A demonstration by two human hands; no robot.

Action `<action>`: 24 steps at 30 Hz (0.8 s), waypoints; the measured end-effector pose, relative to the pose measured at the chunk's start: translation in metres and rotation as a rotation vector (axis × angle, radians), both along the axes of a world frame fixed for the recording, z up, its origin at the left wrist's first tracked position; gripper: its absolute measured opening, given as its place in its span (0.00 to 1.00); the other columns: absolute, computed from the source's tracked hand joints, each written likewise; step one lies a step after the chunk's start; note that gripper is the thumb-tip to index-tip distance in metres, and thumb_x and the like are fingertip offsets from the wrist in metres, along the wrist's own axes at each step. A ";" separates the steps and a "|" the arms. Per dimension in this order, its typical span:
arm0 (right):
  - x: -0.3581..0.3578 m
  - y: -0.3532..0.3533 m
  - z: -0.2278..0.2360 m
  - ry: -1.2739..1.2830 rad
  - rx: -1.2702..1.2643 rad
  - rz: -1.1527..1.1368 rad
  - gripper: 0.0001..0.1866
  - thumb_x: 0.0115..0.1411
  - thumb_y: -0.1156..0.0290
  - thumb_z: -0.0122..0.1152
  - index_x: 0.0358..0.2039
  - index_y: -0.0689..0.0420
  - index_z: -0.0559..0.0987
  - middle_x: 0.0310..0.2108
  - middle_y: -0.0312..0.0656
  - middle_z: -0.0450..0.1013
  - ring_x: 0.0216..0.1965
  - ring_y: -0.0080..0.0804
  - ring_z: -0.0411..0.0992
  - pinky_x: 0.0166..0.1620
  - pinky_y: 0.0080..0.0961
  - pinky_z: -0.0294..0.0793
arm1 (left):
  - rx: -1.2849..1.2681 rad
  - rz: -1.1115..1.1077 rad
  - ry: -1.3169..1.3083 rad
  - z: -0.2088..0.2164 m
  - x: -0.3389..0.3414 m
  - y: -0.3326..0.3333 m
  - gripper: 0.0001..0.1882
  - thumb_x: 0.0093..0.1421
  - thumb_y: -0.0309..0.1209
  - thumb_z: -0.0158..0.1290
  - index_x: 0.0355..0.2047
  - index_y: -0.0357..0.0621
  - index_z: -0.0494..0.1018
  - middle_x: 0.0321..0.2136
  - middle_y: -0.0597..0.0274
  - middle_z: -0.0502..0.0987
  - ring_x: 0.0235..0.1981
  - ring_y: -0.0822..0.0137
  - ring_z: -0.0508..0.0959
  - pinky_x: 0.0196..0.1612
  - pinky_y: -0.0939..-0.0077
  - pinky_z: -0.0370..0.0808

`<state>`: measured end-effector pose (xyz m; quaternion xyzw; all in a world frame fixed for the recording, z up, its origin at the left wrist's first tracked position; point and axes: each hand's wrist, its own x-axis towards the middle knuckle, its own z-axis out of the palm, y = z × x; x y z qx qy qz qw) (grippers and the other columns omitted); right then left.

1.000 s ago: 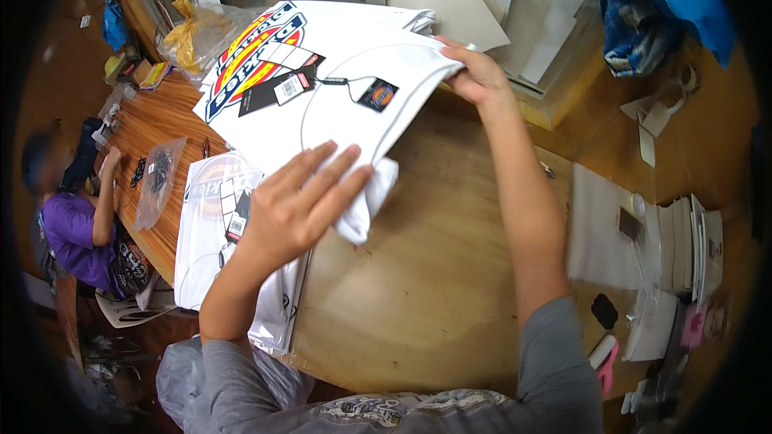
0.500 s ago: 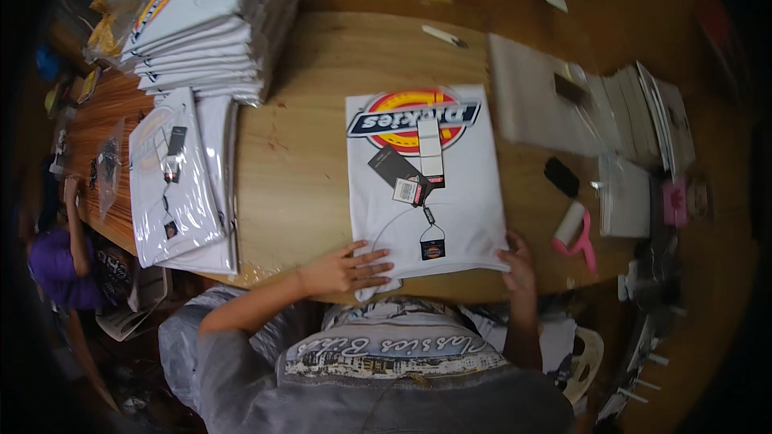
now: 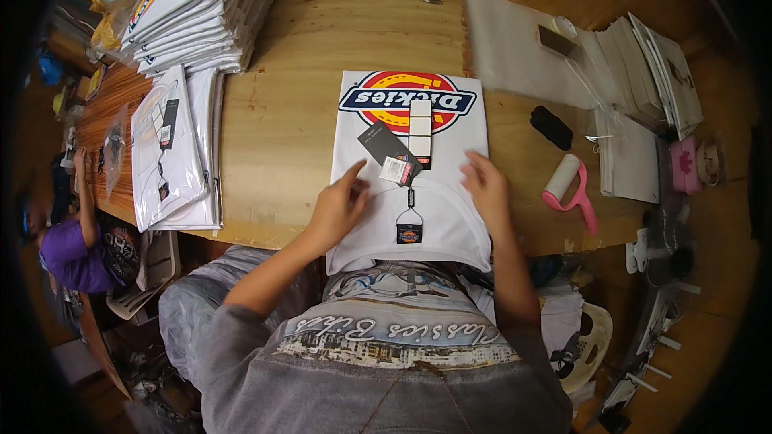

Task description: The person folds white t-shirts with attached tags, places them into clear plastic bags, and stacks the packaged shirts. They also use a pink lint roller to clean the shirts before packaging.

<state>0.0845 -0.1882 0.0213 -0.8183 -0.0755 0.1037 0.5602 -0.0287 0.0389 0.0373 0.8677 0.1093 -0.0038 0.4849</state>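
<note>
A folded white T-shirt (image 3: 438,221) with a round red, yellow and blue print lies on the wooden table (image 3: 281,128) in front of me, its near edge hanging over the table's front. Black and white hang tags (image 3: 398,157) lie on its middle, with a small tag on a string below them. My left hand (image 3: 338,205) rests flat on the shirt's left side, fingers spread, next to the tags. My right hand (image 3: 485,185) lies flat on the shirt's right side, fingers apart.
A stack of folded white shirts (image 3: 201,12) stands at the back left, with bagged shirts (image 3: 173,149) in front of it. Clear bags (image 3: 523,52), card stacks (image 3: 651,72), a pink lint roller (image 3: 567,185), a black block (image 3: 551,127) lie right. Another person (image 3: 72,249) sits lower left.
A second ago both hands carried the shirt over the table. Half a second ago it lay flat with my hands at its near corners. Both hands have since moved up onto its middle.
</note>
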 end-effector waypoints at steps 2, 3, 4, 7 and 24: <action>0.040 0.027 -0.023 -0.039 -0.142 0.035 0.14 0.52 0.63 0.52 0.33 0.60 0.73 0.23 0.47 0.72 0.21 0.37 0.71 0.24 0.27 0.69 | 0.144 0.094 -0.114 -0.016 0.027 -0.018 0.29 0.45 0.23 0.52 0.50 0.42 0.58 0.30 0.56 0.73 0.28 0.64 0.73 0.32 0.76 0.70; 0.054 0.047 -0.015 -0.031 -0.284 0.015 0.14 0.49 0.59 0.55 0.29 0.57 0.75 0.23 0.44 0.73 0.24 0.38 0.72 0.27 0.29 0.69 | 0.218 0.157 -0.168 -0.020 0.035 -0.024 0.30 0.45 0.23 0.53 0.50 0.42 0.58 0.30 0.56 0.73 0.28 0.64 0.73 0.32 0.75 0.70; 0.063 0.059 -0.006 -0.046 -0.379 0.042 0.14 0.48 0.59 0.56 0.28 0.56 0.75 0.23 0.44 0.73 0.25 0.39 0.72 0.28 0.30 0.69 | 0.243 0.171 -0.204 -0.019 0.042 -0.031 0.30 0.44 0.25 0.54 0.49 0.42 0.58 0.30 0.55 0.73 0.29 0.62 0.72 0.34 0.73 0.69; 0.071 0.078 0.003 -0.093 -0.618 0.093 0.11 0.45 0.60 0.59 0.24 0.54 0.75 0.23 0.40 0.73 0.26 0.39 0.71 0.30 0.32 0.69 | 0.275 0.192 -0.270 -0.015 0.052 -0.046 0.31 0.41 0.27 0.57 0.48 0.40 0.60 0.32 0.53 0.71 0.33 0.57 0.69 0.37 0.69 0.67; 0.148 -0.271 0.015 -0.285 -1.155 -0.619 0.09 0.48 0.69 0.50 0.27 0.62 0.72 0.27 0.54 0.70 0.32 0.52 0.68 0.34 0.40 0.67 | -0.080 0.226 0.029 -0.007 0.095 -0.065 0.53 0.27 0.17 0.61 0.55 0.50 0.47 0.35 0.50 0.68 0.38 0.56 0.70 0.37 0.70 0.69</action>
